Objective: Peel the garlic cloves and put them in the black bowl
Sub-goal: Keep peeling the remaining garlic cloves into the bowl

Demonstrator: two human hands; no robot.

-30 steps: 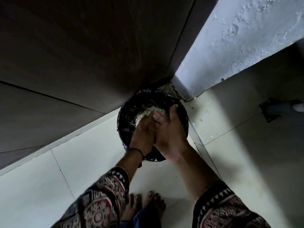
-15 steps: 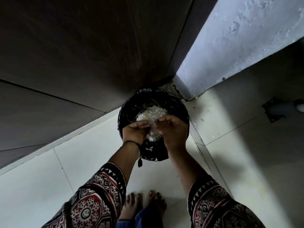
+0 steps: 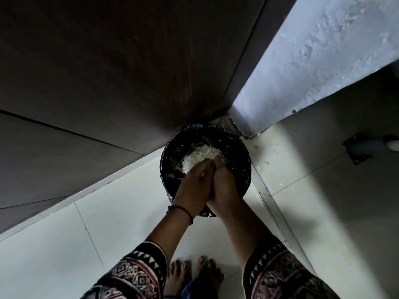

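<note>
Left hand (image 3: 191, 182), right hand (image 3: 225, 184) pressed together above bin (image 3: 244, 169) of peels (image 3: 201, 153).

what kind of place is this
Likely a floor corner in a home, perhaps near a kitchen. Pale floor tiles run up to a dark wood panel and a rough painted wall. A bag-lined bin holds pale peelings, with the left hand and right hand together over it.

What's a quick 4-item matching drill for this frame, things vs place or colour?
Things:
1. bin
2. peelings
3. bracelet
4. feet

Place or colour:
a. round the left wrist
b. white heap inside the bin
c. black, set in the corner
d. bare, at the bottom of the view

Pairs: 1-c, 2-b, 3-a, 4-d
</note>
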